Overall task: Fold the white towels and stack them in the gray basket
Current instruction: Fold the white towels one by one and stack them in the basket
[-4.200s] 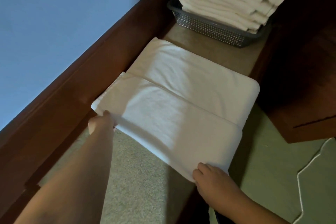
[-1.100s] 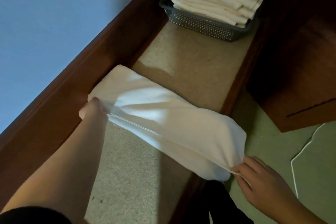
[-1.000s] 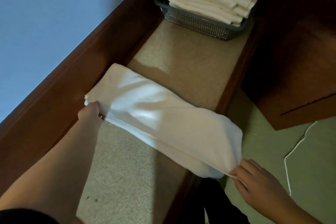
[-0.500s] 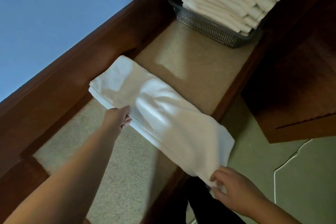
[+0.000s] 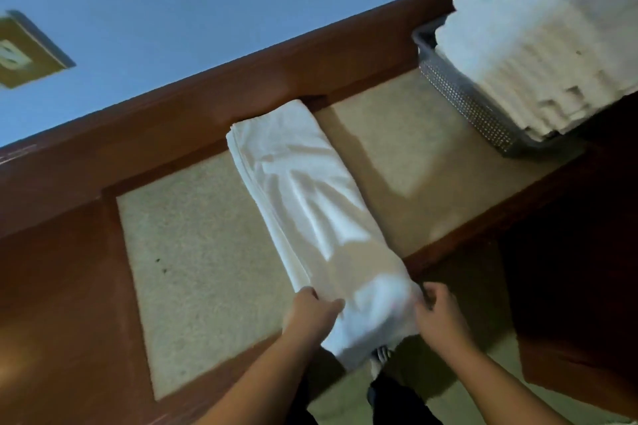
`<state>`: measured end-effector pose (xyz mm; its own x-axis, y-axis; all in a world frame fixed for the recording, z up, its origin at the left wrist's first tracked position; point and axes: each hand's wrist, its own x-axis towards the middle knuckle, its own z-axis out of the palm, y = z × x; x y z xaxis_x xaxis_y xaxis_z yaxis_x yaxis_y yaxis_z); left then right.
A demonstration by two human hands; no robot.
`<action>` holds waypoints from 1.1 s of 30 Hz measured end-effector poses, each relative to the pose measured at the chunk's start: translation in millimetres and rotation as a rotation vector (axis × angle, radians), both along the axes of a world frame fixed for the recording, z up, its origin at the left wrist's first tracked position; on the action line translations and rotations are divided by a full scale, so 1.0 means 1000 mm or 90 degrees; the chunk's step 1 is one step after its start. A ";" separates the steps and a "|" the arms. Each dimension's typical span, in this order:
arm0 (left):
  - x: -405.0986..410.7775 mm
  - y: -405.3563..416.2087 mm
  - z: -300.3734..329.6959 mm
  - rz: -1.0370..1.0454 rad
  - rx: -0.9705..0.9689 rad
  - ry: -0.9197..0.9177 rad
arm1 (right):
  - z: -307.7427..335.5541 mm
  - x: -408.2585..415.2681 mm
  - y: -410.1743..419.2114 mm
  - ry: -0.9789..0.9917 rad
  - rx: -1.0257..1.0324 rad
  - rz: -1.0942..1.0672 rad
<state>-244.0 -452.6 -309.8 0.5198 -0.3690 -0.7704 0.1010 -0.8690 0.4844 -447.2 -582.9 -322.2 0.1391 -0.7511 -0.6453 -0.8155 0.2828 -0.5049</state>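
You've got both hands, left [image 5: 312, 312] and right [image 5: 438, 316], pinching the towel's [image 5: 310, 203] near end, probably to fold it toward the basket [image 5: 462, 100].

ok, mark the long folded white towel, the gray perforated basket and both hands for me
long folded white towel [image 5: 303, 197]: head view, middle of its top face.
gray perforated basket [image 5: 462, 100]: head view, near side wall.
left hand [image 5: 310, 316]: head view, back of hand.
right hand [image 5: 440, 319]: head view, back of hand.
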 end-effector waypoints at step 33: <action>-0.136 0.091 -0.026 0.454 -0.219 0.185 | 0.004 -0.064 -0.020 -0.196 0.222 0.143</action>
